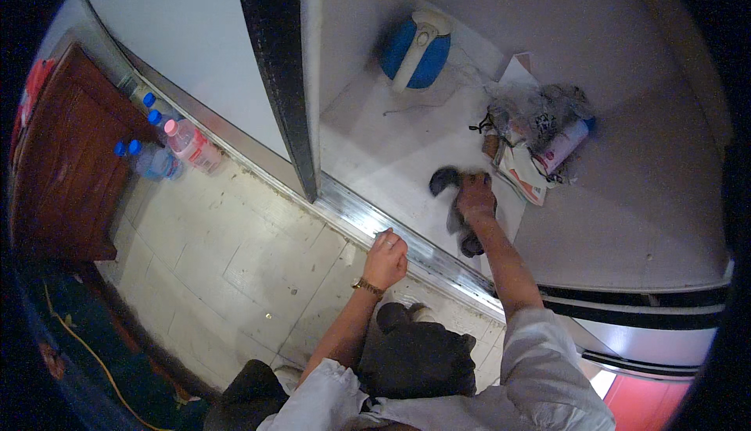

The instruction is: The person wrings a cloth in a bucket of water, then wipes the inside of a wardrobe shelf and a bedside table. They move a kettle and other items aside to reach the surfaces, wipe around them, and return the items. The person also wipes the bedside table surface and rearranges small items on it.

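Observation:
My right hand (476,196) reaches into the open cabinet, over dark, rounded items (444,181) on its white floor. They look like a pair of shoes, but blur hides their exact kind and how the fingers meet them. My left hand (387,255), with a wristwatch (368,286), has curled fingers at the metal sliding-door track (410,243); nothing shows in it. Beyond my right hand lies a pile of clear plastic bags (537,114) with a pink and white bottle (563,145) and papers (521,170).
A blue and white appliance (416,49) with a cord stands deeper in the cabinet. A dark-edged sliding door (281,79) is at the left. Plastic bottles (196,149) stand on the tiled floor (252,255) near a brown wooden piece of furniture (70,167).

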A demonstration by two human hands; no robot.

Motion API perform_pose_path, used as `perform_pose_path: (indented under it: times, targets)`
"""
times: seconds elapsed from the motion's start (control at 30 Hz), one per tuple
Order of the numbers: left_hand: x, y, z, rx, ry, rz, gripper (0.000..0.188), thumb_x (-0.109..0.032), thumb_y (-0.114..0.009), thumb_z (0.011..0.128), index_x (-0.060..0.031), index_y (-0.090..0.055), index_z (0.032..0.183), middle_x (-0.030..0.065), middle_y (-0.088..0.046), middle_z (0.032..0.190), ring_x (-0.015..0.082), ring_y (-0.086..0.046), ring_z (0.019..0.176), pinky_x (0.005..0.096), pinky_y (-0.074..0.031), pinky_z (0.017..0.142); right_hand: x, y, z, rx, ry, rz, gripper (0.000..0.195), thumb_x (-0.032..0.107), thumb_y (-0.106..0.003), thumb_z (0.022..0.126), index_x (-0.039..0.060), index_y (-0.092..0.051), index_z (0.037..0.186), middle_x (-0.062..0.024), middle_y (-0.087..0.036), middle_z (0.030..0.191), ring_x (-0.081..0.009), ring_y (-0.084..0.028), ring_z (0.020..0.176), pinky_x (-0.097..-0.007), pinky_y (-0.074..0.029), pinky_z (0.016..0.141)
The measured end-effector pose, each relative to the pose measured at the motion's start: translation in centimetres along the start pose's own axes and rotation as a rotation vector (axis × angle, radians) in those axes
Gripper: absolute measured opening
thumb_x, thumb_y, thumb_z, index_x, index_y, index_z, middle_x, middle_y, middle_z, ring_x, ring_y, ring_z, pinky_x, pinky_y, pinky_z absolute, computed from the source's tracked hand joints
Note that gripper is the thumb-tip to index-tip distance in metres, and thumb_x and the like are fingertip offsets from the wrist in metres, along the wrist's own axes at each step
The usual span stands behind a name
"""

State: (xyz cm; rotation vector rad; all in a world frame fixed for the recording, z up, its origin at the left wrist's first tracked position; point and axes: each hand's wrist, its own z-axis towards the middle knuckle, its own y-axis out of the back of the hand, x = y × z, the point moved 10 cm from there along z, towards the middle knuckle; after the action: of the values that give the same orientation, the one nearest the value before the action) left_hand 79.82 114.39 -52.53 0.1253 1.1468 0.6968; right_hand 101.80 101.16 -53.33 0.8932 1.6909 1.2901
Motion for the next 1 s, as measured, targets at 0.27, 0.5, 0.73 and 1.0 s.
perform_pose_path:
  times: [0.27, 0.5, 0.73, 1.0]
  targets:
    - [-0.2, -0.3, 0.1, 0.054, 0.007, -0.048, 0.011, 0.000, -0.053, 0.063, -0.0055, -0.049, 0.071, 0.0122, -0.049, 0.077, 0.0354, -0.052, 0.080, 0.0465, -0.041, 0.097, 13.4, 6.1, 8.8, -0.302, 0.157, -0.134, 0.036, 0.022, -0.048, 0.083, 0.0145, -0.053, 0.117, -0.0165, -0.052, 0.113, -0.0387, -0.052, 0.103, -0.0425, -0.047, 0.083]
    - [0.5, 0.4, -0.1, -0.002, -0.022, -0.033, 0.012, -0.002, -0.053, 0.062, -0.0056, -0.049, 0.073, 0.0126, -0.048, 0.076, 0.0355, -0.050, 0.078, 0.0460, -0.042, 0.094, 21.0, 5.7, -4.2, -0.040, 0.702, 0.271, 0.043, 0.021, -0.062, 0.075, 0.0177, -0.058, 0.118, -0.0124, -0.050, 0.121, -0.0404, -0.046, 0.109, -0.0470, -0.049, 0.084]
    - [0.6, -0.5, -0.4, 0.055, -0.040, -0.028, 0.014, -0.001, -0.054, 0.064, -0.0044, -0.052, 0.078, 0.0134, -0.050, 0.084, 0.0352, -0.051, 0.087, 0.0461, -0.041, 0.096, 18.3, 10.3, 12.9, -0.195, 0.206, 0.590, 0.037, 0.019, -0.054, 0.083, 0.0132, -0.056, 0.120, -0.0186, -0.059, 0.107, -0.0401, -0.055, 0.102, -0.0453, -0.045, 0.089]
    - [1.8, -2.4, -1.7, 0.140, 0.012, -0.064, 0.029, -0.004, -0.054, 0.066, -0.0019, -0.058, 0.094, 0.0162, -0.053, 0.102, 0.0373, -0.049, 0.102, 0.0452, -0.042, 0.092, 29.0, 8.2, 15.3, -0.188, 0.169, 0.275, 0.043, 0.020, -0.057, 0.080, 0.0085, -0.055, 0.121, -0.0201, -0.045, 0.126, -0.0431, -0.044, 0.114, -0.0460, -0.048, 0.087]
